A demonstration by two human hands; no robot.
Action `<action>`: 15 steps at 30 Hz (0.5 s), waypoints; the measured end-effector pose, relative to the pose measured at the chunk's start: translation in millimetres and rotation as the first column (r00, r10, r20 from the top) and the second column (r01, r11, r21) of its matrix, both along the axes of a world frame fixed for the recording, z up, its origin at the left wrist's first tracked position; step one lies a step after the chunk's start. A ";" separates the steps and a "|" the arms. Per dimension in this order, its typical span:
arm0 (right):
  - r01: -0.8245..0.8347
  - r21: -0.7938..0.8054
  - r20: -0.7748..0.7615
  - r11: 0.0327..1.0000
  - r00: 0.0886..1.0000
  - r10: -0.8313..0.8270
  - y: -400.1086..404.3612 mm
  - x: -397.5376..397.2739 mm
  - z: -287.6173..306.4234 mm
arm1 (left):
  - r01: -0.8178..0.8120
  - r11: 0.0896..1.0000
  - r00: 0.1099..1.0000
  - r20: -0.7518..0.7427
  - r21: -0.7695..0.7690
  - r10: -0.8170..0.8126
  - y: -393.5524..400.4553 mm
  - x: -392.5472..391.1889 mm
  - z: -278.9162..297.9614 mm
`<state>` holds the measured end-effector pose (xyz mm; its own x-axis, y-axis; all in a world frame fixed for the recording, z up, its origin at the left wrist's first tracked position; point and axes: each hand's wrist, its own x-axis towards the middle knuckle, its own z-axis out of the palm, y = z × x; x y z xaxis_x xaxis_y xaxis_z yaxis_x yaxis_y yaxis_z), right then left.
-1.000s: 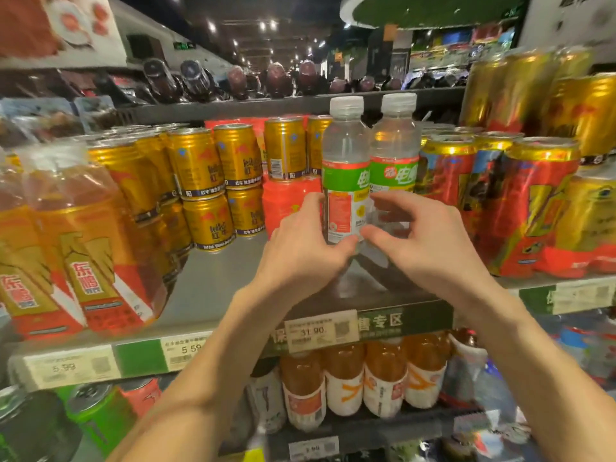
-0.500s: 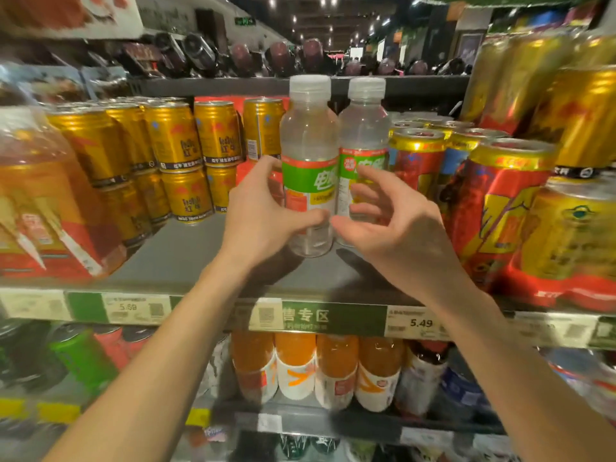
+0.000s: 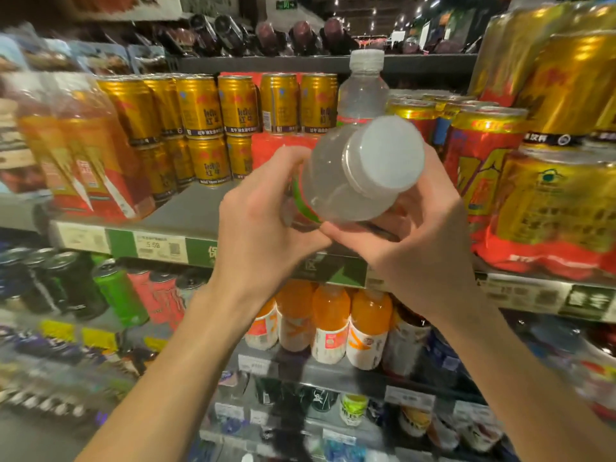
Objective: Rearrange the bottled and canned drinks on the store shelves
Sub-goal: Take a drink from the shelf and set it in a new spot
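Head view: the left hand (image 3: 263, 225) and right hand (image 3: 423, 235) both grip one clear bottle (image 3: 346, 181), tilted so its white cap faces the camera, off the shelf (image 3: 186, 211). A second clear bottle (image 3: 363, 91) stands just behind it; its label looks blurred. Gold cans (image 3: 200, 108) sit beyond the left hand

Paper price tags (image 3: 156, 248) on the grey shelf edge (image 3: 83, 240), green label strip (image 3: 333, 270) alongside
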<state>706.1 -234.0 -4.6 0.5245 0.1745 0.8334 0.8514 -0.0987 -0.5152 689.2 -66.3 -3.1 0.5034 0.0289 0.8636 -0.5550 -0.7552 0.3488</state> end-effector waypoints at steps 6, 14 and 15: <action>-0.035 0.022 -0.056 0.999 0.998 0.036 -12.4 -35.1 -7.1 | -0.002 0.998 0.999 0.038 0.065 -0.001 -7.6 -27.4 -13.8; -0.014 0.035 -0.108 0.999 0.994 0.017 -20.5 -79.1 -36.6 | 0.086 0.994 0.996 -0.030 0.073 -0.084 -9.1 -59.9 -43.2; -0.010 0.029 -0.139 1.000 0.990 0.014 -22.0 -85.2 -41.8 | 0.094 0.993 0.994 -0.054 0.069 -0.090 -9.5 -64.9 -49.9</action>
